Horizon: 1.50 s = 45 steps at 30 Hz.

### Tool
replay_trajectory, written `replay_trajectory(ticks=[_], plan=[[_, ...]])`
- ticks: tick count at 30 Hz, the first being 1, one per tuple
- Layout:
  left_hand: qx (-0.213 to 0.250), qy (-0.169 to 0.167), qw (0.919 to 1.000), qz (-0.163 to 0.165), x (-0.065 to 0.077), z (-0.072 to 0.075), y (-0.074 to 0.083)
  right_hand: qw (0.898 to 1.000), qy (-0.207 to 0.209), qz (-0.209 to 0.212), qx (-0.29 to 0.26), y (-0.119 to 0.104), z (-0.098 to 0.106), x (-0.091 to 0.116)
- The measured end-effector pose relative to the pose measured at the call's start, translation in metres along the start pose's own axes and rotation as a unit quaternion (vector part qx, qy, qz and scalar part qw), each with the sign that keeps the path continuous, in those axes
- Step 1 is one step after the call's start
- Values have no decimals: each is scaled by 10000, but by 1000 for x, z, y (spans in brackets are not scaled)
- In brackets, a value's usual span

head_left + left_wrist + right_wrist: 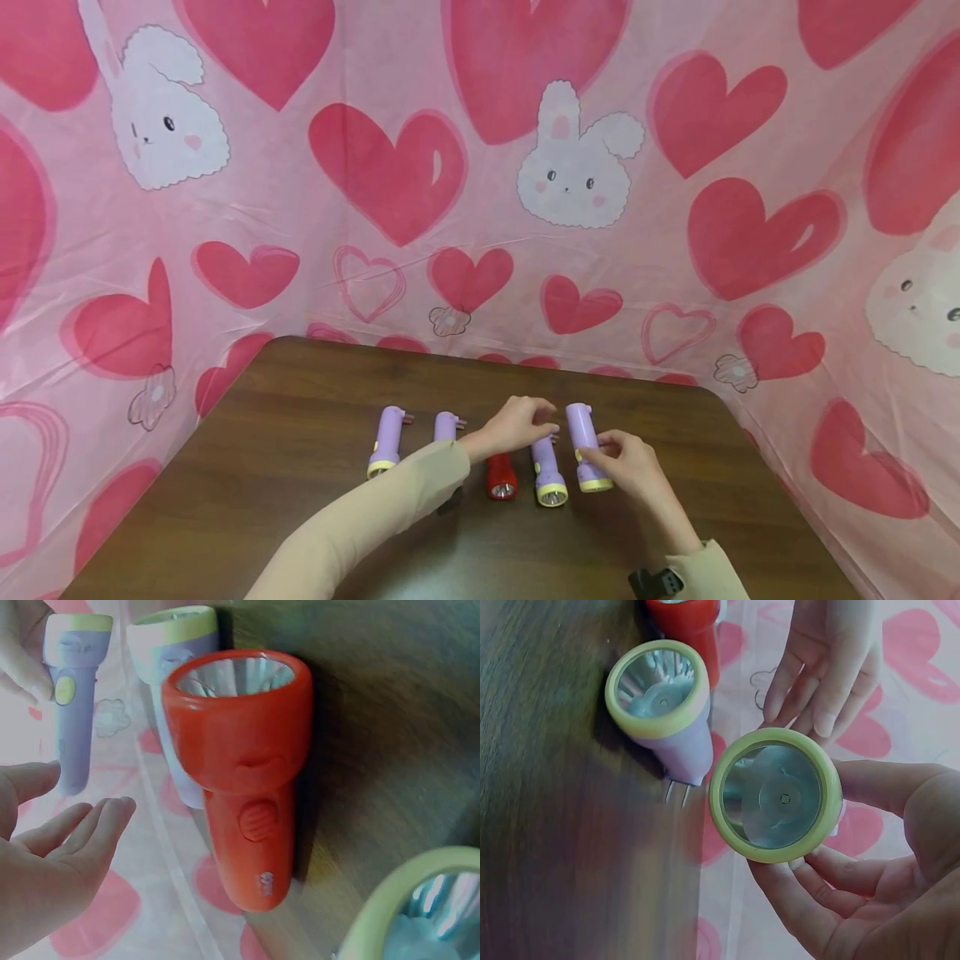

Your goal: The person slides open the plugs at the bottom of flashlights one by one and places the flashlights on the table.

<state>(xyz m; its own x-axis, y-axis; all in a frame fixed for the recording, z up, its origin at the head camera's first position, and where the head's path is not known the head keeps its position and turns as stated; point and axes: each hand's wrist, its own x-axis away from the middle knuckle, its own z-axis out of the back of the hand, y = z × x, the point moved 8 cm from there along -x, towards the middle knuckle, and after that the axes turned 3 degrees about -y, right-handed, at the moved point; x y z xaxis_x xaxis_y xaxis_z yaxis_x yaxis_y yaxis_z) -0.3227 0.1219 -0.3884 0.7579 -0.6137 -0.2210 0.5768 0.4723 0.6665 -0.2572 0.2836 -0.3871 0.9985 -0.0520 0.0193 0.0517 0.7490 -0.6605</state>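
My right hand [633,468] pinches a purple flashlight [582,429] with a yellow rim between thumb and fingers, raised off the table. In the right wrist view its round lens [776,796] faces the camera. My left hand [517,425] is stretched out beside that flashlight's tail end, holding nothing; its fingers [94,832] are loosely extended in the left wrist view. Below the left hand lie a red flashlight [502,481] and another purple flashlight [550,477], whose metal prongs [677,793] stick out. The left hand partly covers the red one.
Two more purple flashlights, one at the far left [387,437] and one partly behind the left sleeve [446,426], lie on the brown wooden table [315,392]. Pink heart-print cloth [480,208] hangs around the table's back and sides.
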Motion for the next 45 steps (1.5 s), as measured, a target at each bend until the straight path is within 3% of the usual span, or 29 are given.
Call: replay_trajectory(ticks=[7,27,40,45], plan=[[290,-59,9996,10,4,0,5,9998,72,197,33,-9,0,3],[419,187,9989,-48,13,12,15,9991,251,346,-44,-24,3,9],[577,394,9974,-192,27,18,16,9983,417,389,-152,-29,-3,17],[850,392,9951,-329,35,19,16,9979,382,495,-150,-32,-7,20]])
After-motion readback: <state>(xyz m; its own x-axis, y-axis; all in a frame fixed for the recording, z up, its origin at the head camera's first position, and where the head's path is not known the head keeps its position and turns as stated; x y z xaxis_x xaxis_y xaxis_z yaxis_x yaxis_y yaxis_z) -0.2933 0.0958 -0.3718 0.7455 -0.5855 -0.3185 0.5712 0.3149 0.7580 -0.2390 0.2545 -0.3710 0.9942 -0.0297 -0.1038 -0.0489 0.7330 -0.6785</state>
